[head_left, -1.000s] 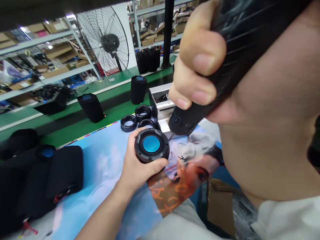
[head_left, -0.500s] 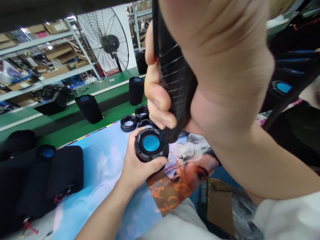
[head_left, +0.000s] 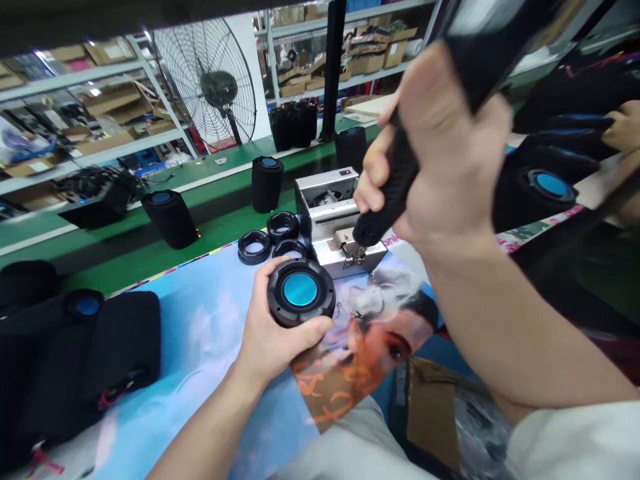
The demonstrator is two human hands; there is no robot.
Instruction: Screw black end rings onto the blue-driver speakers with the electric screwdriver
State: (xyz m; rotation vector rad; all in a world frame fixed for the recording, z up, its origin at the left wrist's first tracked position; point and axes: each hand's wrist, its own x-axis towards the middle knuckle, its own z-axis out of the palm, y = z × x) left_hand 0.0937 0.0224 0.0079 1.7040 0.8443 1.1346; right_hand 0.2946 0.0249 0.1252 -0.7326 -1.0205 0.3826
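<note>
My left hand (head_left: 273, 333) is wrapped round a black cylindrical speaker (head_left: 301, 291) with a blue disc on its top end, held over the printed mat. My right hand (head_left: 440, 147) grips a black electric screwdriver (head_left: 400, 170) with a ribbed handle, its upper part blurred. The driver's lower end hangs over the front of a silver screw feeder (head_left: 345, 257). Whether its bit touches the feeder, I cannot tell. Several black rings (head_left: 254, 247) lie just beyond the speaker, left of the feeder.
Black speakers with blue ends (head_left: 170, 217) stand along the green bench (head_left: 215, 230). More black fabric-covered speakers (head_left: 120, 340) lie at left. A co-worker's hand (head_left: 625, 127) shows at far right, by another speaker (head_left: 547, 183). A large fan (head_left: 219, 87) and shelves stand behind. An open carton (head_left: 433, 407) sits below, right.
My right hand has moved away from above the speaker, up and to the right with the screwdriver, uncovering the screw feeder. My left hand and the speaker have barely shifted.
</note>
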